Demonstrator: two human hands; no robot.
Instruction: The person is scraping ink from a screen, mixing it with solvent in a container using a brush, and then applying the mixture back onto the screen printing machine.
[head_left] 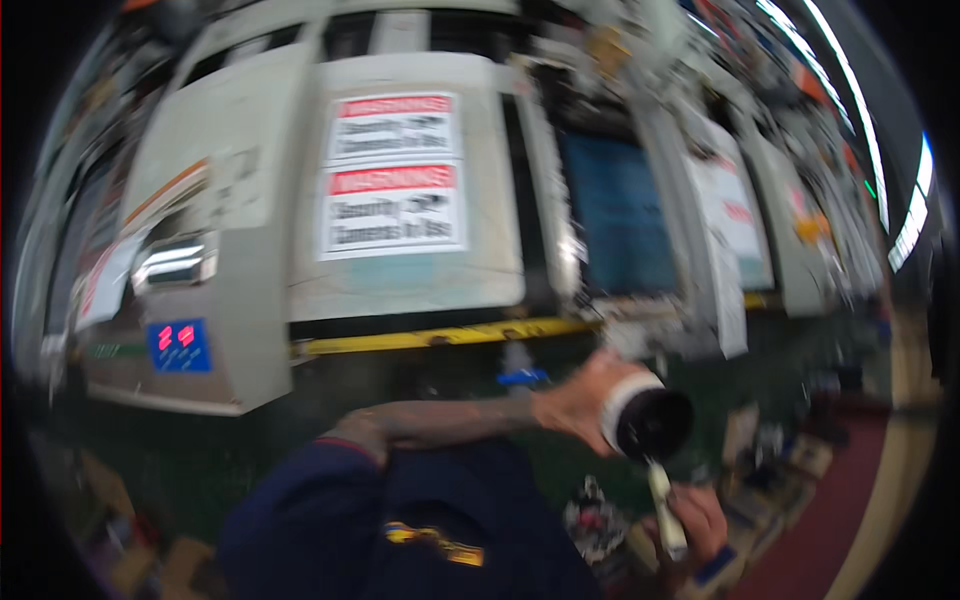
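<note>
My left hand point(583, 402) is closed around a white, cup-like round piece point(628, 392) with a dark opening point(655, 425) turned towards the lower right. Below it, my right hand point(700, 522) grips a slim tool with a pale handle point(668, 515). The tool's upper end meets or nearly meets the lower rim of the round piece; blur hides its exact kind and whether it touches. Both hands are held in front of my dark blue shirt point(450, 500), close to the machine's front.
A long machine with a pale panel point(400, 280) bearing warning stickers stretches across the far side. Along its lower edge runs a yellow rail point(450, 338). A blue display point(180, 346) sits at left. Cardboard boxes point(745, 435) lie on the floor at right, beside a dark red strip point(840, 480).
</note>
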